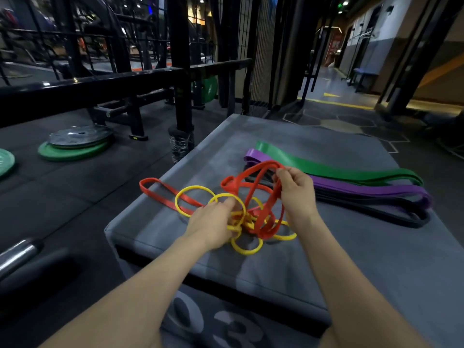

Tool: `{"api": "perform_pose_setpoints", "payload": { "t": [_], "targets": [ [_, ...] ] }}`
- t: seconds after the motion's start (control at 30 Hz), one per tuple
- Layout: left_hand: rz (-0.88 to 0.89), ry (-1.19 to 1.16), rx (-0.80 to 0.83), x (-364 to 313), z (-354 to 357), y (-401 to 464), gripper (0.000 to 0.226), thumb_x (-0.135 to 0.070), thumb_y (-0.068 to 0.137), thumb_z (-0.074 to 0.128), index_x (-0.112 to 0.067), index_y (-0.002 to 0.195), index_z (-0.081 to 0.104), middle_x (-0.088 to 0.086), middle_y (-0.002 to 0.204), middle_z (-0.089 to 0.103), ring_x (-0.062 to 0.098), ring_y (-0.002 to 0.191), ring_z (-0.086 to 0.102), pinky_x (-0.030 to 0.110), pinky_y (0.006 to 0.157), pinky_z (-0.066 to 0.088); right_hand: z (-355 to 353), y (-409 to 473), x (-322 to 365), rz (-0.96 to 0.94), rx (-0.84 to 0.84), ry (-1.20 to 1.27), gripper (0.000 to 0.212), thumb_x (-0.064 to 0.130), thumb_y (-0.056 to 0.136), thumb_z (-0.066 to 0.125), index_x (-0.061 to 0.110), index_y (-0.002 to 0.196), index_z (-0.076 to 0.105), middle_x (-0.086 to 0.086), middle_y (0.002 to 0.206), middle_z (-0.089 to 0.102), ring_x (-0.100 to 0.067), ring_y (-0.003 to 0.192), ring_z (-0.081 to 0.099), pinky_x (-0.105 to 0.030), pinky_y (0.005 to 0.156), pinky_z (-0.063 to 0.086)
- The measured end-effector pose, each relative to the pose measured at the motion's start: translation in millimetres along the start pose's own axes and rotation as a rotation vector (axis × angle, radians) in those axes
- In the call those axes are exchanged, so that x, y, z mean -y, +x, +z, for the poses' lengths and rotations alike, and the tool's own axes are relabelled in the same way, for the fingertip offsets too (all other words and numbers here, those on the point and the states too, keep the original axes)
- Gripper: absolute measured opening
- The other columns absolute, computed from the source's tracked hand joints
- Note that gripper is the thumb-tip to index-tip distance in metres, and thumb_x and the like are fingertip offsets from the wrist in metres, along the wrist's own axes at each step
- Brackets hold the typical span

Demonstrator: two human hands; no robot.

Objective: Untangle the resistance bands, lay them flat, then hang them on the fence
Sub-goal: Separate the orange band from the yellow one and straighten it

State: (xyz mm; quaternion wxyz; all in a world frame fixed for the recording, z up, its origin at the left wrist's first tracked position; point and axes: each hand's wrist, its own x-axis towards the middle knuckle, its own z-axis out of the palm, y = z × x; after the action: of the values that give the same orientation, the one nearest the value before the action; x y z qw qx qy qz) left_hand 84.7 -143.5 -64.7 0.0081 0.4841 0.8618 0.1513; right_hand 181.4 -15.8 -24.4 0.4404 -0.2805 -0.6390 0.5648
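A red band (253,182) and a thin yellow band (193,189) lie knotted together on a grey padded box (351,259). My left hand (213,222) pinches yellow loops at the knot's left side. A little above the box, my right hand (296,192) grips red strands and holds them up. One red loop trails off to the left edge of the box. Behind the tangle, a green band (326,169), a purple band (376,189) and a black band (376,204) lie flat side by side.
A black metal fence rail (100,84) and posts stand beyond the box at the back left. Weight plates (75,144) lie on the dark rubber floor to the left. A barbell sleeve (17,254) is at the lower left. A corridor opens at the back right.
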Motion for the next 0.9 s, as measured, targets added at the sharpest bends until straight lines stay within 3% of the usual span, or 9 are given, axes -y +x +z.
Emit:
{"api": "perform_pose_setpoints", "payload": {
  "t": [0.13, 0.3, 0.37, 0.43, 0.53, 0.6, 0.7, 0.77, 0.9],
  "targets": [
    [-0.122, -0.465, -0.331, 20, -16, 1, 0.005, -0.015, 0.084, 0.059, -0.020, 0.084, 0.060, 0.001, 0.078, 0.060, 0.025, 0.083, 0.060, 0.030, 0.069, 0.042, -8, 9, -7, -0.058, -0.169, -0.023, 0.022, 0.019, 0.086, 0.046, 0.016, 0.064, 0.050, -0.001, 0.054, 0.040, -0.009, 0.048, 0.033, -0.024, 0.047, 0.027],
    [-0.510, -0.936, -0.715, 41, -37, -6, 0.007, -0.018, 0.091, 0.051, -0.013, 0.088, 0.055, 0.015, 0.083, 0.061, 0.032, 0.078, 0.058, 0.039, 0.069, 0.046, -14, 15, -14, -0.093, -0.259, -0.243, 0.019, 0.011, 0.094, 0.042, 0.011, 0.076, 0.050, -0.002, 0.063, 0.044, -0.013, 0.057, 0.038, -0.026, 0.059, 0.027],
    [-0.563, -0.821, -0.704, 50, -35, -7, 0.011, -0.019, 0.090, 0.053, -0.008, 0.087, 0.056, 0.017, 0.086, 0.060, 0.028, 0.075, 0.053, 0.032, 0.065, 0.038, -14, 14, -16, -0.083, -0.265, -0.318, 0.020, 0.011, 0.095, 0.042, 0.012, 0.075, 0.047, -0.002, 0.066, 0.045, -0.017, 0.064, 0.038, -0.025, 0.061, 0.026],
    [-0.573, -0.711, -0.537, 58, -27, -7, 0.015, -0.021, 0.083, 0.061, -0.007, 0.086, 0.056, 0.014, 0.086, 0.061, 0.029, 0.079, 0.055, 0.035, 0.069, 0.042, -16, 13, -20, -0.031, -0.238, -0.408, 0.020, 0.012, 0.095, 0.042, 0.011, 0.075, 0.047, -0.004, 0.064, 0.046, -0.020, 0.067, 0.042, -0.027, 0.063, 0.027],
    [-0.669, -0.568, -0.271, 59, -22, -9, 0.052, -0.035, 0.064, 0.073, -0.006, 0.103, 0.056, 0.020, 0.114, 0.056, 0.038, 0.108, 0.053, 0.044, 0.090, 0.046, -19, 9, -28, 0.118, -0.035, -0.705, 0.020, 0.016, 0.093, 0.045, 0.007, 0.078, 0.056, -0.023, 0.083, 0.059, -0.035, 0.084, 0.057, -0.035, 0.070, 0.040],
    [-0.698, -0.466, -0.297, 55, -24, -10, 0.071, -0.028, 0.062, 0.080, -0.002, 0.118, 0.045, 0.021, 0.128, 0.040, 0.038, 0.122, 0.037, 0.041, 0.101, 0.034, -19, 3, -33, 0.207, 0.134, -0.933, 0.026, 0.023, 0.093, 0.045, 0.006, 0.079, 0.059, -0.024, 0.096, 0.060, -0.039, 0.104, 0.056, -0.037, 0.084, 0.044],
    [-0.453, -0.420, -0.491, 43, -29, -14, 0.070, -0.019, 0.060, 0.078, -0.012, 0.120, 0.043, 0.013, 0.127, 0.035, 0.030, 0.118, 0.035, 0.038, 0.098, 0.034, -13, -4, -28, 0.123, 0.091, -1.205, 0.033, 0.028, 0.092, 0.046, 0.004, 0.112, 0.056, -0.018, 0.126, 0.044, -0.037, 0.121, 0.037, -0.042, 0.101, 0.034],
    [-0.203, -0.358, -0.523, 38, -24, -12, 0.065, -0.023, 0.064, 0.074, -0.017, 0.124, 0.048, 0.007, 0.126, 0.037, 0.026, 0.115, 0.041, 0.033, 0.098, 0.035, -6, -3, -24, -0.130, 0.068, -1.251, 0.038, 0.019, 0.085, 0.055, 0.006, 0.120, 0.050, -0.014, 0.129, 0.040, -0.036, 0.121, 0.034, -0.042, 0.102, 0.031],
    [0.129, -0.193, -0.167, 30, -9, -1, 0.075, -0.057, 0.072, 0.054, -0.025, 0.138, 0.039, -0.002, 0.142, 0.036, 0.020, 0.130, 0.037, 0.030, 0.107, 0.028, 17, 5, -37, -0.490, 0.432, -1.174, 0.049, 0.009, 0.077, 0.060, 0.008, 0.126, 0.052, -0.014, 0.127, 0.051, -0.037, 0.115, 0.046, -0.039, 0.101, 0.036]
  ]
}}
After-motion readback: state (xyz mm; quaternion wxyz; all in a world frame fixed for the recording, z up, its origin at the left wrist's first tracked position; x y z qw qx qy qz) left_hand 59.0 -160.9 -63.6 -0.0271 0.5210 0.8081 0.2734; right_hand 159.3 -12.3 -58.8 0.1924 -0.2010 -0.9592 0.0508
